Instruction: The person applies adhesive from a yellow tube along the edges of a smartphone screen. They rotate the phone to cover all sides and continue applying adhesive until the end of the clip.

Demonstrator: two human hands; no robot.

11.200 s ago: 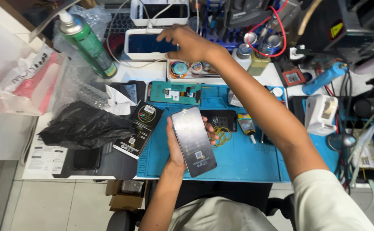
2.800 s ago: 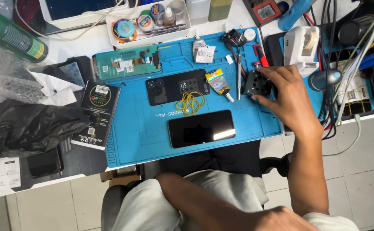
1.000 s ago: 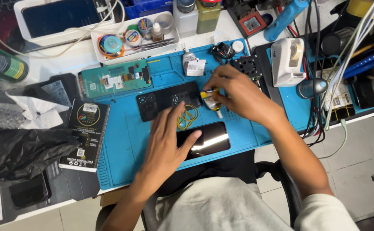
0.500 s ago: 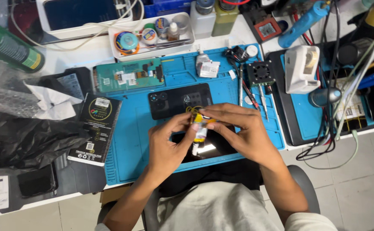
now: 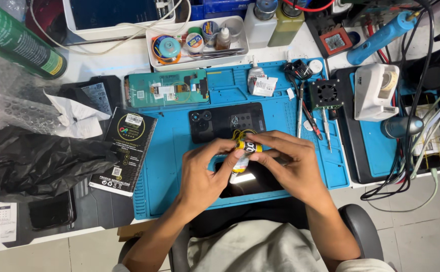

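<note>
Both our hands meet over the blue work mat (image 5: 169,166). Left hand (image 5: 205,174) is curled, thumb and fingertips pinching the lower end of a small glue tube (image 5: 243,155). Right hand (image 5: 288,161) is closed on the same tube from the other side, fingers wrapped over its yellow-and-black upper part. Tube sits tilted between the two hands, pale end pointing down toward us.

Directly under the hands: a dark phone screen (image 5: 252,182) lying flat on the mat, a bright glare showing on it below the tube. Just beyond the fingertips: a black phone back (image 5: 220,121) with its camera rings, and yellow rubber bands (image 5: 240,134) touching its near edge.

Further out past that: a teal phone frame (image 5: 167,88). Right of our right hand: screwdrivers (image 5: 313,118) and a small black fan (image 5: 325,93). Left of our left hand: a black flat box (image 5: 124,151) overlapping the mat edge, then a crumpled black bag (image 5: 28,161). Far side: a white parts tray (image 5: 199,43) with small jars.
</note>
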